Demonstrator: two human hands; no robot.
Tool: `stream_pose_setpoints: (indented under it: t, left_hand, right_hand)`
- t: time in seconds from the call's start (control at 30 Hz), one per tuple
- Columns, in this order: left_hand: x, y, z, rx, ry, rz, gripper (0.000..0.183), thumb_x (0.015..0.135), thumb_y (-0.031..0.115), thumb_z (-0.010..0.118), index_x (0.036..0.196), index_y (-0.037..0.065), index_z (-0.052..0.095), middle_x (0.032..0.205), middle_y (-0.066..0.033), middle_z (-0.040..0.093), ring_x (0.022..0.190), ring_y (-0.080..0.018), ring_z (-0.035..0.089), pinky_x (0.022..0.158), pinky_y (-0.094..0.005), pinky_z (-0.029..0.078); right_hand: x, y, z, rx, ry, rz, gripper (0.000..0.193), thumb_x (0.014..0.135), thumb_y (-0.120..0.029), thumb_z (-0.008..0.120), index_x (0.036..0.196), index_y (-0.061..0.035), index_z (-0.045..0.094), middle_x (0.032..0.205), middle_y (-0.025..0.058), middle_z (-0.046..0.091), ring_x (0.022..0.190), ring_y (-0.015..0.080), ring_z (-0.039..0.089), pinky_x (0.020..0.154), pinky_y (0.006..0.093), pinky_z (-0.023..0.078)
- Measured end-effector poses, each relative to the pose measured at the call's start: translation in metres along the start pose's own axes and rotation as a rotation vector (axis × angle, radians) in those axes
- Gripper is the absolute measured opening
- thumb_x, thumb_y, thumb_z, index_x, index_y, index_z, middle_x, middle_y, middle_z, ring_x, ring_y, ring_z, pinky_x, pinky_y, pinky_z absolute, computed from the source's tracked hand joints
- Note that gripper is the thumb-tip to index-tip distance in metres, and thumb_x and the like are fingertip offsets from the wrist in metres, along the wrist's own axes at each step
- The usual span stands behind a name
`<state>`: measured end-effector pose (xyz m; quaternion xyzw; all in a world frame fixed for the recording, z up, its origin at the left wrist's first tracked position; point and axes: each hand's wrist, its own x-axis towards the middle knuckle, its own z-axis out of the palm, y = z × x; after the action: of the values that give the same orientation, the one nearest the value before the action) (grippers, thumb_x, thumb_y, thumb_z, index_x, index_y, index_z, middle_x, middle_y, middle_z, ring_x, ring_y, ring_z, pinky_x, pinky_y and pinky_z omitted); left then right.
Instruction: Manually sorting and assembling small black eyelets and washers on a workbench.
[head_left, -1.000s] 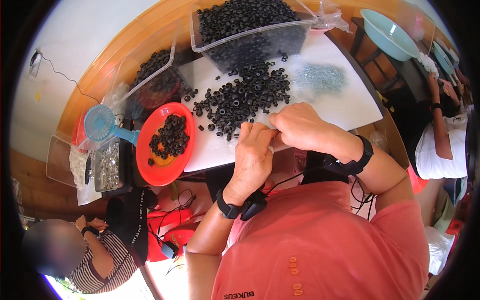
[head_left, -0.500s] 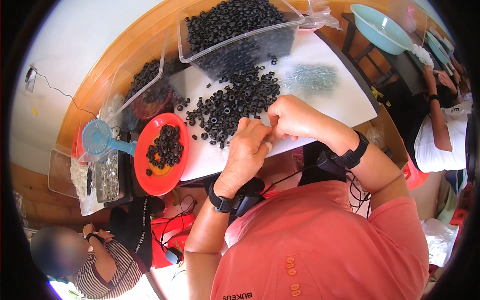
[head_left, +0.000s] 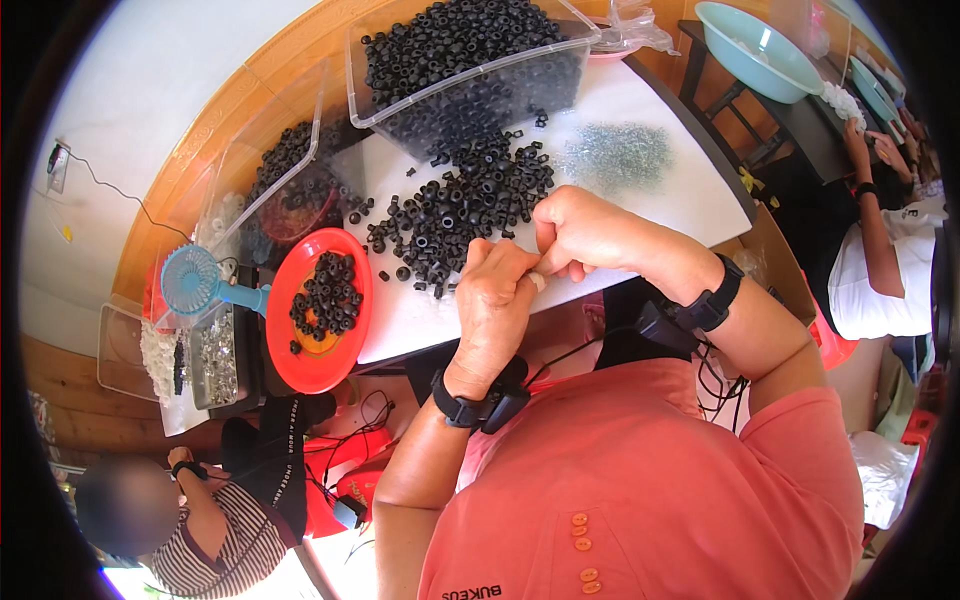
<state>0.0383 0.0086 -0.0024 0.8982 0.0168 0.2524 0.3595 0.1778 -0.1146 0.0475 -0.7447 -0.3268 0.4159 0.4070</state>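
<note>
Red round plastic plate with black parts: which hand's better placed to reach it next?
Left, likely: the bare left hand is nearer the plate, which lies to its left. The bare right hand sits farther right, past the left.

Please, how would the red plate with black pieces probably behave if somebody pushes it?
The red plate looks like thin, smooth plastic, so it is probably light and may slide easily. Its wide, shallow shape suggests it would hardly tip. The rounded black pieces lie loose inside, so they would likely shift or roll.
</note>
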Motion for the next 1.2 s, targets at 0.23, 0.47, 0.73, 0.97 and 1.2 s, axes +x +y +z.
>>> stream_pose_setpoints:
  t: [0.23, 0.47, 0.73, 0.97, 1.2]
  left_hand:
    - [0.002, 0.006, 0.002, -0.055, 0.018, -0.102, 0.014, 0.078, -0.001, 0.072, 0.09, 0.006, 0.072, 0.079, -0.0053, 0.06, 0.083, -0.0233, 0.049, 0.076, -0.034, 0.043]
    - [0.003, 0.001, 0.007, 0.001, 0.058, -0.061, 0.01, 0.08, 0.001, 0.071, 0.089, 0.006, 0.072, 0.078, -0.0048, 0.06, 0.081, -0.0238, 0.048, 0.075, -0.0348, 0.042]
    - [-0.002, 0.005, 0.013, -0.063, 0.152, -0.127, 0.014, 0.077, -0.002, 0.071, 0.088, 0.005, 0.072, 0.078, -0.0051, 0.063, 0.08, -0.0228, 0.05, 0.074, -0.0348, 0.043]
    - [0.003, 0.005, 0.015, -0.005, 0.181, -0.052, 0.012, 0.075, -0.003, 0.072, 0.083, 0.005, 0.069, 0.076, -0.0055, 0.06, 0.078, -0.0264, 0.051, 0.07, -0.0372, 0.045]
    - [0.006, 0.006, 0.018, 0.236, 0.163, 0.073, 0.019, 0.07, -0.006, 0.064, 0.085, 0.007, 0.066, 0.08, -0.0063, 0.059, 0.083, -0.0299, 0.055, 0.068, -0.042, 0.042]
  right_hand:
    - [-0.003, 0.005, 0.001, -0.016, 0.029, -0.027, 0.005, 0.077, 0.002, 0.068, 0.079, 0.0014, 0.064, 0.066, 0.0066, 0.063, 0.051, 0.0136, 0.06, 0.045, 0.0274, 0.043]
    - [-0.004, 0.008, 0.004, -0.187, 0.124, -0.115, 0.001, 0.076, 0.003, 0.062, 0.077, 0.0036, 0.062, 0.06, 0.0121, 0.061, 0.05, 0.0196, 0.061, 0.046, 0.0362, 0.044]
    - [-0.001, 0.009, -0.004, -0.057, 0.0, -0.054, 0.005, 0.079, 0.0, 0.067, 0.079, 0.0025, 0.063, 0.065, 0.0087, 0.064, 0.053, 0.0149, 0.062, 0.049, 0.0293, 0.045]
    - [-0.001, 0.007, -0.002, -0.084, 0.031, -0.029, 0.004, 0.079, -0.001, 0.06, 0.079, 0.0024, 0.063, 0.064, 0.0105, 0.063, 0.053, 0.0178, 0.06, 0.049, 0.034, 0.044]
    - [0.001, 0.011, 0.009, -0.448, 0.188, -0.261, 0.008, 0.08, -0.006, 0.061, 0.078, 0.0018, 0.062, 0.071, 0.019, 0.064, 0.067, 0.0369, 0.064, 0.06, 0.0452, 0.047]
